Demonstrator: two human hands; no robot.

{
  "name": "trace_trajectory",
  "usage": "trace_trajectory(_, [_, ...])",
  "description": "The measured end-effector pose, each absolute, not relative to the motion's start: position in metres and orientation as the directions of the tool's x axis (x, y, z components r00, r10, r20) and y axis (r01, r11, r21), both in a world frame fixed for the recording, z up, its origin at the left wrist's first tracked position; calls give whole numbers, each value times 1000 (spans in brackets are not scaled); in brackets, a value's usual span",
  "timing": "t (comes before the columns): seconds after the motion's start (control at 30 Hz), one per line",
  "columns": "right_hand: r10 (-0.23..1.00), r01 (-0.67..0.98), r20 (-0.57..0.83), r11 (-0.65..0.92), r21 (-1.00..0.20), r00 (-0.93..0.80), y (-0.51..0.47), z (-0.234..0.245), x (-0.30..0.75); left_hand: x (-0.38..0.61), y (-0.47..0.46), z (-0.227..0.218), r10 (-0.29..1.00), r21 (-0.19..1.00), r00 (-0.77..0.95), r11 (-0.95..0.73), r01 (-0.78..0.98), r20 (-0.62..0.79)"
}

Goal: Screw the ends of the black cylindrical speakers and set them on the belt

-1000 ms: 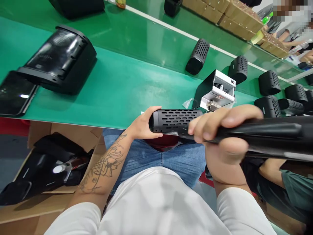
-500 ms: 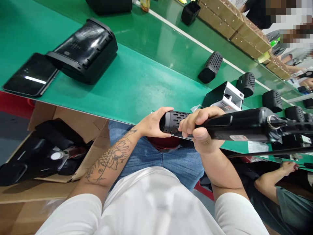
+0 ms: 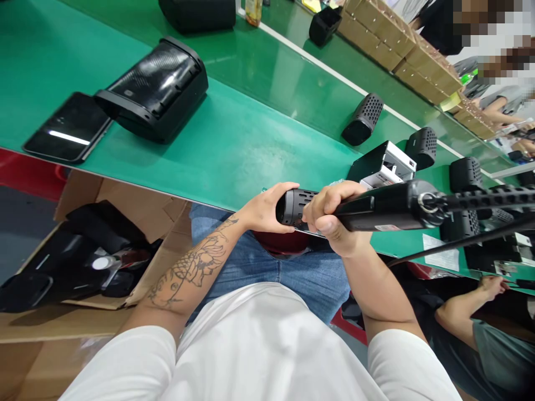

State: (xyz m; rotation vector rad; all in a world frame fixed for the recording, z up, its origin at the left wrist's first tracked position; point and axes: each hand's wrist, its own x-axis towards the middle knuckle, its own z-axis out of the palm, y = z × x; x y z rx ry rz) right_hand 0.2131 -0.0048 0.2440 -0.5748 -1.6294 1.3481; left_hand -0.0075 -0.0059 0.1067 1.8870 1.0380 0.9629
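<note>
Both hands clamp down: the left hand wraps the perforated black speaker shell at the counter edge, and the right hand grips an electric screwdriver pressed against it. Fastening looks mid-way; 5 similar shells wait on the counter beyond.

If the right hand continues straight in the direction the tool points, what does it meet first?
The right hand aims the black tool leftward into the perforated black cylinder, which the left hand holds. It would probably meet the cylinder first; the tool's tip is hidden.
</note>
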Motion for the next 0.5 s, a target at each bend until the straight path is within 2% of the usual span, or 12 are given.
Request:
trace_trajectory(0.13, [806,-185,347,294,-938,-479,-7,246,207,-6,-18,105,906,865,333,-372,337,260])
trace_trajectory(0.2, [806,-216,378,311,-925,-456,-9,256,212,4,-37,98,923,834,231,-379,401,308])
trace_trajectory(0.27, [801,-295,472,382,-876,-368,-6,273,227,19,-66,89,920,779,93,-372,505,380])
trace_trajectory(0.33, [805,-307,567,503,-808,-173,4,290,254,36,-102,80,889,706,32,-385,595,458])
trace_trajectory(0.43, [756,-73,641,652,-755,129,34,301,311,51,-142,76,838,640,163,-510,575,521])
trace_trajectory(0.5, [720,127,660,650,-750,215,60,293,350,49,-146,84,805,667,275,-590,456,525])
